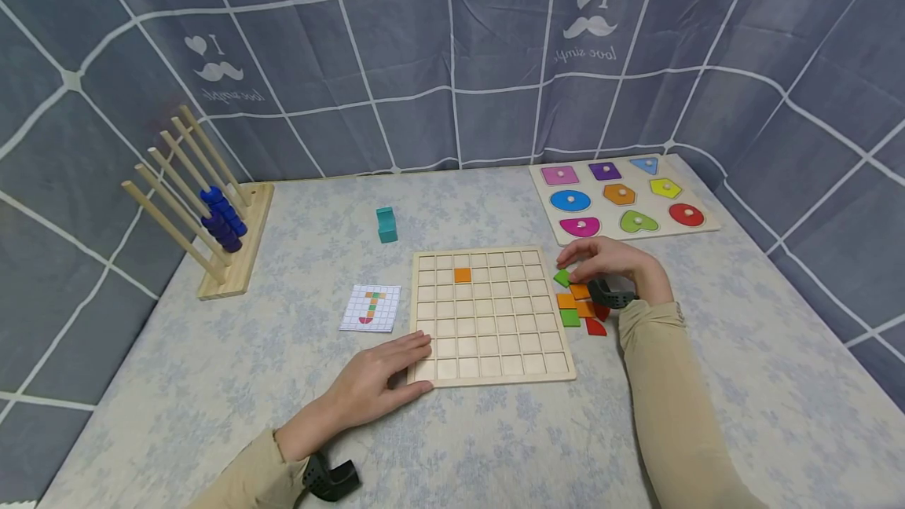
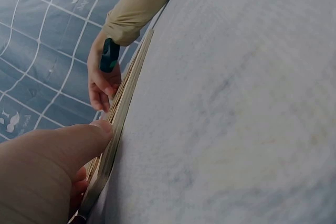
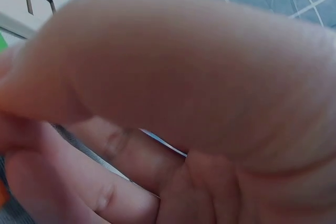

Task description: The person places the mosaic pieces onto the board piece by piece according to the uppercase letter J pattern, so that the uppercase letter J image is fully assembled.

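Observation:
A pale wooden grid board lies on the table with one orange square tile in an upper cell. My left hand rests at the board's lower left corner, fingers extended onto it; in the left wrist view the thumb touches the board's edge. Beyond the right edge, my right hand is over a small pile of tiles, bent fingertips close to a green tile. Whether they pinch a tile is hidden. Orange tiles and red quarter-round tiles lie below that hand.
A pattern card lies left of the board, a teal block behind it. A peg stand with blue beads is at far left. A shape puzzle lies back right, before a grey-blue checked curtain.

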A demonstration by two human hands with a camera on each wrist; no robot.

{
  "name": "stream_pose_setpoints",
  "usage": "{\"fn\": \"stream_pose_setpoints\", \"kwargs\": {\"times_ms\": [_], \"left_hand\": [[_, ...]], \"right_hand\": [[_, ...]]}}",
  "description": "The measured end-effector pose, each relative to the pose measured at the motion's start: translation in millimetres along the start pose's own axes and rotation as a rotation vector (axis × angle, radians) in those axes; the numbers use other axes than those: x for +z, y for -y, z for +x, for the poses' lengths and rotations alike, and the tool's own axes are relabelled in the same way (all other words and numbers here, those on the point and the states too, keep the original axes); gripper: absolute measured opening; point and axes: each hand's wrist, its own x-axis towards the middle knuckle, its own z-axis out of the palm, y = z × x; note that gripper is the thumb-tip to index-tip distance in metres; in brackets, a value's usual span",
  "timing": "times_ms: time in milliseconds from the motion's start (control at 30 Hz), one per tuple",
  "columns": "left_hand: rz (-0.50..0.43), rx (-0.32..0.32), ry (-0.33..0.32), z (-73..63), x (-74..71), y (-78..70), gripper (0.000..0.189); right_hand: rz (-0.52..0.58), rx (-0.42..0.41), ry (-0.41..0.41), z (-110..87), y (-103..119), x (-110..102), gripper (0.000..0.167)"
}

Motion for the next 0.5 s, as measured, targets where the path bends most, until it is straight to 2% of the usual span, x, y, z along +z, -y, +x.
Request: {"fn": "stream_pose_setpoints", "kwargs": {"times_ms": [500], "left_hand": [[0.005, 0.004, -0.004, 0.4, 0.4, 0.3, 0.051]], "right_hand": [[-0.032, 0.034, -0.018, 1.2, 6.5, 3.1, 0.041]]}}
